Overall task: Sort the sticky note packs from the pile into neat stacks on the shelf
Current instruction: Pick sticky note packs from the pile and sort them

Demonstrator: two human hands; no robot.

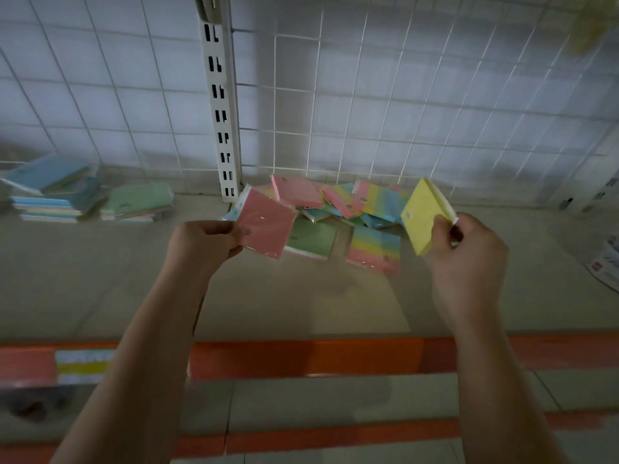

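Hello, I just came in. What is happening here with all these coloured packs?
A person is sorting sticky note packs on a shelf. The left hand holds a pink pack and the right hand holds a yellow pack, both lifted in front of a loose pile at the back. To the left stand a blue stack and a green stack. Many packs are not yet sorted.

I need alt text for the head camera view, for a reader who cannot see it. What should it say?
A person's left hand grips a pink sticky note pack and the right hand a yellow pack, both held above a loose pile of pastel packs on a beige shelf. At far left stand stacks of blue and green packs, before a white wire grid back.
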